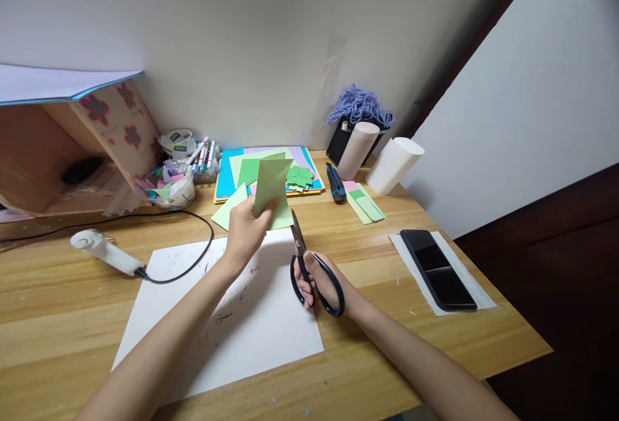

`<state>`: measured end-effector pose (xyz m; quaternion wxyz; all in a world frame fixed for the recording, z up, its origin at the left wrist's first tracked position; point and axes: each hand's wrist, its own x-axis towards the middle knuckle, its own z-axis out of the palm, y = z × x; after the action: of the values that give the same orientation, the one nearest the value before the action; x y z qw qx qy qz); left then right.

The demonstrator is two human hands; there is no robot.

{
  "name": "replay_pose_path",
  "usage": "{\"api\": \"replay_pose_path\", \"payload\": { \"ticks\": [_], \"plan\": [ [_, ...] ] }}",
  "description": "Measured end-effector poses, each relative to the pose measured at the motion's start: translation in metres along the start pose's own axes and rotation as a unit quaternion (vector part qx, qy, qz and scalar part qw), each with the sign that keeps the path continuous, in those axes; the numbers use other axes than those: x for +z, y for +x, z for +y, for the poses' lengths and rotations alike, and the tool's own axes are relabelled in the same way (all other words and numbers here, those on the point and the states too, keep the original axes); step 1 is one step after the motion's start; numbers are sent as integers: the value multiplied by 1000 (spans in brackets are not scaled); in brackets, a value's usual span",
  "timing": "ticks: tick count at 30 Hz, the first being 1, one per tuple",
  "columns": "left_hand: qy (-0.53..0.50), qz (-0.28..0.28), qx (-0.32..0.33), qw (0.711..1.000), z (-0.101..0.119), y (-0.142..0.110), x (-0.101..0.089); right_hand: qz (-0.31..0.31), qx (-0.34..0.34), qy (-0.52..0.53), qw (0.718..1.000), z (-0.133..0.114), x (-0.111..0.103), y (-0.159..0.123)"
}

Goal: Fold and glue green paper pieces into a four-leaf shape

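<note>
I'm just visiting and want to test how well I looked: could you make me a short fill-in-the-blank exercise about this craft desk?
1. The left hand holds up a folded sheet of light ____ paper.
2. The right hand grips a pair of ____, with its fingers through the dark handles.
3. The black phone lies to the ____ of the hands, on a white sheet.
4. Under both hands lies a large ____ sheet on the wooden desk.

Missing words: green; scissors; right; white
</note>
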<state>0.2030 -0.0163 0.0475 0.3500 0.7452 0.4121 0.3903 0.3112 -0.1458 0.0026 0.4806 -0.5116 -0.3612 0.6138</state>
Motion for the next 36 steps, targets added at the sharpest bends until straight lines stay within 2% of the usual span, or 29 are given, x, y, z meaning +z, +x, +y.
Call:
{"api": "replay_pose_path", "payload": {
  "ticks": [8,11,12,14,17,19,21,24,28,31,33,36],
  "plan": [
    [-10,3,-16,1000,1,0,-1,10,6,2,1000,1,0,0],
    [-38,-12,-49,998,1,1,-1,34,-15,11,999,1,0,2],
    [-55,-36,-72,995,1,2,-1,53,-30,16,998,0,-1,3],
    [-97,-126,-131,979,-2,3,0,104,-69,19,992,-4,-4,6],
    [-146,-287,-195,926,-6,0,4,178,-132,-6,975,-13,-14,9],
    [-156,-349,-206,901,-8,-4,7,207,-154,-14,966,-17,-21,12],
    [-154,-381,-204,888,-8,-8,9,225,-158,-10,961,-17,-28,14],
    [-145,-378,-201,892,-7,-11,12,227,-164,-13,960,-16,-33,16],
    [-176,-295,-170,924,-5,-10,15,206,-164,-46,964,-15,-30,14],
    [-193,-247,-161,936,-4,-8,16,204,-156,-58,965,-15,-27,12],
    [-188,-239,-163,939,-4,-7,15,217,-157,-55,962,-15,-26,13],
    [-160,-261,-167,937,-5,-8,14,254,-171,-45,951,-17,-29,13]
  ]
}}
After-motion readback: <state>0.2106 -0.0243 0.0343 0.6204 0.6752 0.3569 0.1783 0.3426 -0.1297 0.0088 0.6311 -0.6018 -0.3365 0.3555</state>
